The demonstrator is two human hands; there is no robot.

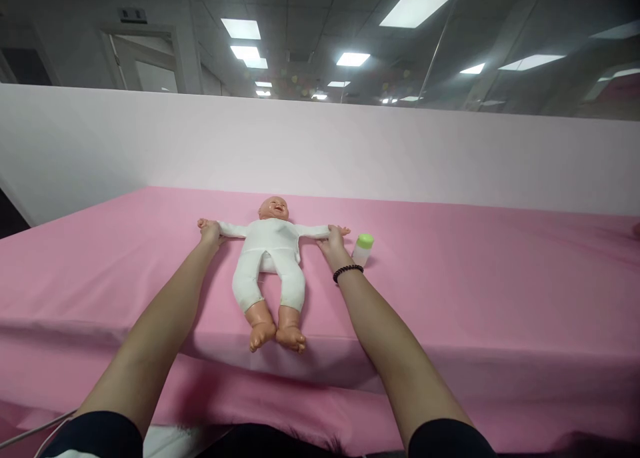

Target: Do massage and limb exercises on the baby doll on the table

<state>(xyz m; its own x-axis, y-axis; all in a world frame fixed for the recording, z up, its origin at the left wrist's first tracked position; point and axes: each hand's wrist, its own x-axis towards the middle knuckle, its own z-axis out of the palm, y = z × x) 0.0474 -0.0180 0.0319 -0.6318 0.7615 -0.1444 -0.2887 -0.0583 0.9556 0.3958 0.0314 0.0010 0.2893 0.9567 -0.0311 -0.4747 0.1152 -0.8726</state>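
Left grip (210, 233), right grip (332, 243), held doll (273, 238) between

The pink-covered bench (490, 278) carries a doll (271, 239), lying face up. A green-capped bottle (363, 247) stands to its right.

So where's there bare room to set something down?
On the pink cloth right of the green-capped bottle, and another stretch left of the left hand. It's crowded around the doll, its arms held by that hand and the right hand, with the bottle close by.
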